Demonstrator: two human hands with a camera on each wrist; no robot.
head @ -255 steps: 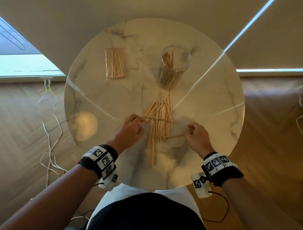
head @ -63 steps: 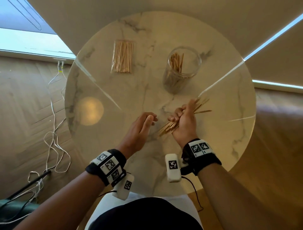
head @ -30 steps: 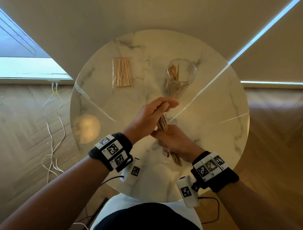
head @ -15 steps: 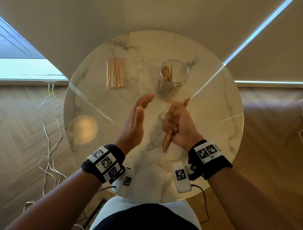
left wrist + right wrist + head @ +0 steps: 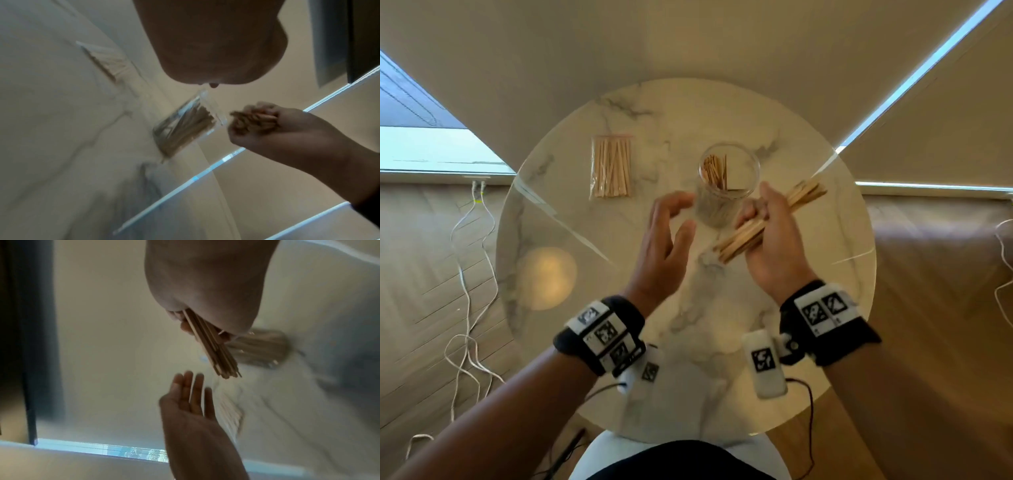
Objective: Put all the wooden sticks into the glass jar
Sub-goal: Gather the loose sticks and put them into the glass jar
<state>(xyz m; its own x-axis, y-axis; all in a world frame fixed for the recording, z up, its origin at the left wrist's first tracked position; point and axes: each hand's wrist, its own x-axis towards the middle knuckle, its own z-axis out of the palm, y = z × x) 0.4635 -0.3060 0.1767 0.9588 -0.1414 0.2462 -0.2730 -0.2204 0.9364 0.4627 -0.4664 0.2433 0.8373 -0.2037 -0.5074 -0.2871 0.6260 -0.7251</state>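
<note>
A clear glass jar stands upright near the table's middle, with several wooden sticks inside. My right hand grips a bundle of wooden sticks, held slanted just right of the jar and above the table. The bundle's far ends stick out past my fingers. In the right wrist view the bundle points down from my fist. My left hand hovers with straight fingers just left of the jar, holding nothing. The left wrist view shows the jar and the right hand.
A clear plastic packet of more wooden sticks lies flat at the table's far left. The round marble table has floor all around it. White cables trail on the floor to the left. A wall and window blinds stand behind.
My right hand has carried the bundle up and right, closer to the jar, and tilted it flatter. The left hand has moved forward to the jar's left side, still empty.
</note>
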